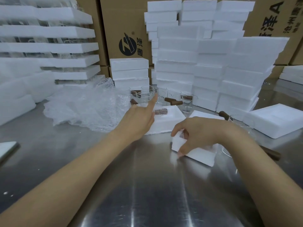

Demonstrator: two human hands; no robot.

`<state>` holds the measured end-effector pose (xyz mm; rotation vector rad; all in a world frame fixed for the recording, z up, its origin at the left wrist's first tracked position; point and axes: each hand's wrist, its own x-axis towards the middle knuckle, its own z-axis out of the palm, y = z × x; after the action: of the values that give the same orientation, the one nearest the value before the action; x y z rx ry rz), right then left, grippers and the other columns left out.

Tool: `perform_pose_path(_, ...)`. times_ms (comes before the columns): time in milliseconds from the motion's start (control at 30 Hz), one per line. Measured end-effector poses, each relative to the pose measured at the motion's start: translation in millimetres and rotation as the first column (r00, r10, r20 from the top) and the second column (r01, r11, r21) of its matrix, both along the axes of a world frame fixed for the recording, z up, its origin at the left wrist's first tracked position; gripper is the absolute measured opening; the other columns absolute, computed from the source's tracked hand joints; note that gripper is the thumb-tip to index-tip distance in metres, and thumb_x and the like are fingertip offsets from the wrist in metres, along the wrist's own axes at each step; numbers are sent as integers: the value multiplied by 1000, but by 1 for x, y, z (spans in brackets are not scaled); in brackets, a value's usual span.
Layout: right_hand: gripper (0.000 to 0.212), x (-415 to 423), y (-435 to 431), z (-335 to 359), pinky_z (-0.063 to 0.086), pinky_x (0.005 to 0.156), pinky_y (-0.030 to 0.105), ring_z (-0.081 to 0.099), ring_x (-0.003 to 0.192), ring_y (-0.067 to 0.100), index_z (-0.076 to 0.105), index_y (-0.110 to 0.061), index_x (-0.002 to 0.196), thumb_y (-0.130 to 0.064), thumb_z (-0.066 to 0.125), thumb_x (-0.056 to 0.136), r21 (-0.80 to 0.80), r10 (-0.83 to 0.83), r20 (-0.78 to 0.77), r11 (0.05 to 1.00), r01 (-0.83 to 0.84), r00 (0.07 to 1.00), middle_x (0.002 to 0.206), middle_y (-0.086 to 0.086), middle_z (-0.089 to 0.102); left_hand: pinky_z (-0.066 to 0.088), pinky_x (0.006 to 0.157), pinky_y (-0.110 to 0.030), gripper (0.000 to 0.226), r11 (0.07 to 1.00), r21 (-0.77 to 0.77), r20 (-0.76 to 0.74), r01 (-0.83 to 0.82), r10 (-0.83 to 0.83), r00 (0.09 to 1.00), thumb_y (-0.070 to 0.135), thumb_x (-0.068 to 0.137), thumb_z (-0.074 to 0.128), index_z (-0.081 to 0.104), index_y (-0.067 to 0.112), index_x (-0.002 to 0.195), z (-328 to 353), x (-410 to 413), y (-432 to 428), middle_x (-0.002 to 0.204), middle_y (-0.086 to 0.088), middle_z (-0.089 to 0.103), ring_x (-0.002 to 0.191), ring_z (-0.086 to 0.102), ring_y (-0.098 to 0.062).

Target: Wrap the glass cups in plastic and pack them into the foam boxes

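Observation:
My left hand (141, 117) reaches forward over the steel table, index finger stretched toward a cluster of clear glass cups (147, 94) with brown handles; it holds nothing. Just right of that hand lies an open foam box (170, 122) with a bubble-wrapped cup (161, 111) in its recess. My right hand (201, 131) grips a small white foam box (195, 149) near the table's middle, thumb on its near side. Another cup with a brown handle (268, 153) shows partly behind my right wrist. A heap of bubble wrap (85, 108) lies at left.
Tall stacks of white foam boxes (213, 68) stand behind the cups, with cardboard cartons (124, 30) further back. Foam trays holding glassware (49, 46) are stacked at left. A foam lid (275, 122) lies at right. A flat metal object (8, 149) sits at the left edge.

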<state>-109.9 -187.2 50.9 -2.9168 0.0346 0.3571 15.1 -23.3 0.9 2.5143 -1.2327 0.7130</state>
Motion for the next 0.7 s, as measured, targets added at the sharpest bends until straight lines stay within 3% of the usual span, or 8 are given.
perform_pose_path(67, 43, -1, -2, 6, 45, 60, 20, 55, 72, 0, 58, -44, 111, -49, 75, 71, 126, 4, 79, 992, -14, 997, 80, -18, 54, 46, 88, -38, 62, 990, -127, -76, 68, -78, 994, 34, 100, 41, 13, 18, 153, 3, -3, 9, 92, -3, 64, 87, 57, -23)
perform_pose_path(133, 32, -3, -8, 15, 40, 52, 17, 56, 56, -1, 63, -42, 104, -49, 71, 74, 287, -16, 192, 957, -41, 981, 66, -18, 60, 40, 94, -36, 60, 973, -224, 12, 57, -55, 998, 44, 96, 47, 32, 18, 148, 6, 0, 24, 101, 1, 62, 96, 55, -19)
perform_pose_path(200, 21, -8, -16, 25, 36, 47, 14, 52, 45, -1, 69, -36, 99, -42, 70, 79, 461, -12, 283, 879, -125, 959, 53, -18, 57, 33, 101, -36, 61, 985, -172, 74, 0, 13, 997, 52, 91, 52, 43, 19, 142, 10, 9, 39, 99, 6, 62, 98, 54, -19)
perform_pose_path(333, 19, -21, -25, 35, 35, 41, 11, 56, 47, 6, 74, -28, 93, -30, 69, 75, 667, -89, 396, 712, -219, 914, 66, -8, 67, 31, 104, -33, 71, 998, -30, -151, -59, 54, 987, 61, 88, 45, 34, 23, 148, 5, 20, 48, 117, -1, 61, 126, 44, -25)
perform_pose_path(433, 17, -27, -31, 41, 39, 41, 11, 58, 48, 9, 74, -28, 88, -27, 64, 75, 761, -210, 475, 586, -279, 854, 68, -5, 67, 36, 85, -24, 79, 998, -13, -211, -67, 63, 975, 63, 89, 38, 21, 20, 153, 1, 21, 38, 113, -6, 55, 116, 46, -21)
perform_pose_path(533, 17, -29, -35, 45, 46, 50, 14, 63, 60, 8, 72, -28, 86, -25, 56, 80, 832, -392, 548, 344, -435, 739, 72, -9, 67, 35, 76, -24, 82, 997, 34, -191, -65, 70, 979, 64, 90, 34, 10, 18, 154, 2, 21, 29, 94, -3, 50, 109, 47, -23)
perform_pose_path(600, 22, -24, -36, 44, 52, 65, 23, 66, 80, 13, 68, -22, 101, -27, 51, 87, 818, -506, 543, 141, -557, 670, 89, -4, 68, 35, 75, -25, 83, 999, 43, -203, -34, 42, 978, 66, 87, 28, 8, 20, 154, 1, 21, 28, 89, -2, 51, 108, 49, -24)
perform_pose_path(700, 38, -10, -37, 37, 50, 90, 36, 59, 110, 22, 47, -8, 134, -26, 40, 101, 764, -642, 461, -64, -642, 613, 120, 6, 60, 36, 85, -24, 87, 998, -42, -339, 50, -61, 939, 70, 82, 29, 6, 26, 154, -4, 12, 33, 120, -4, 54, 108, 50, -16)
